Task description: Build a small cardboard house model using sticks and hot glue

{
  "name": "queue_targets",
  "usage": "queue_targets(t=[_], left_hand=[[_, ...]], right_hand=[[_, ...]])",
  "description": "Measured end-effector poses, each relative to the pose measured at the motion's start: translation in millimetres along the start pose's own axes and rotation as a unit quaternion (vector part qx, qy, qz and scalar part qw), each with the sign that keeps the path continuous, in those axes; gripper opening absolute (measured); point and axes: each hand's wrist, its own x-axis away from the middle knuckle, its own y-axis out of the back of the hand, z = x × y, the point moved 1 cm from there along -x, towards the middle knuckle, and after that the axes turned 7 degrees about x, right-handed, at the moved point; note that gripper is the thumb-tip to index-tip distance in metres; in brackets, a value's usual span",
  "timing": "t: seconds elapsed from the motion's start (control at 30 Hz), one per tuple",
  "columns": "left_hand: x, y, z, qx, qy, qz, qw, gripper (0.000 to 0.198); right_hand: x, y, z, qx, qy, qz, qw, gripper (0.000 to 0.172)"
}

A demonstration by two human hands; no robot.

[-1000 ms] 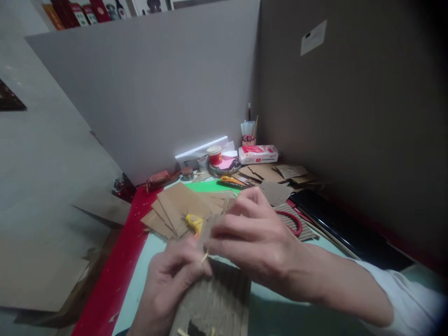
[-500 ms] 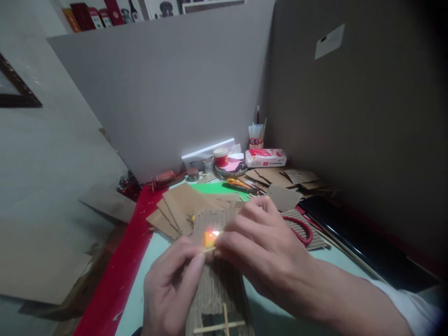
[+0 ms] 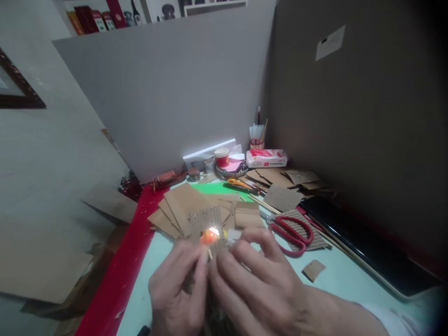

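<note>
Over the corrugated cardboard piece, my left hand is closed, thumb and forefinger pinched on a short thin wooden stick. Close against it, my right hand has its fingers bent and pressed together near the stick. Whatever lies between those fingertips is hidden. Just beyond the fingertips, a bright orange-red glowing patch shows on the cardboard. Both hands cover most of the cardboard's near part.
Red-handled scissors lie to the right, near a small cardboard scrap. Flat cardboard sheets fan out behind my hands. An orange-and-black cutter, a paper cup and a tissue pack stand farther back. A black glossy panel runs along the right.
My right hand has moved down and nearer to me, its fingers lower over the cardboard. The scissors and small scrap have come into view. The stick now points more upright.
</note>
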Motion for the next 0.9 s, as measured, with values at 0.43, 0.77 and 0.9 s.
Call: queue_targets(t=[0.43,0.77,0.9], left_hand=[[-3.0,4.7,3.8,0.091,0.154,0.056,0.982,0.021],[5.9,-8.1,26.9,0.004,0.195,0.19,0.962,0.019],[5.5,-6.5,44.8,-0.079,0.083,0.249,0.962,0.027]], right_hand=[[2.7,12.5,-40.7,-0.236,-0.253,0.055,0.937,0.026],[27.5,-0.9,-60.9,-0.459,-0.475,0.067,0.748,0.041],[34.4,-9.9,-58.3,-0.512,-0.496,0.08,0.697,0.042]])
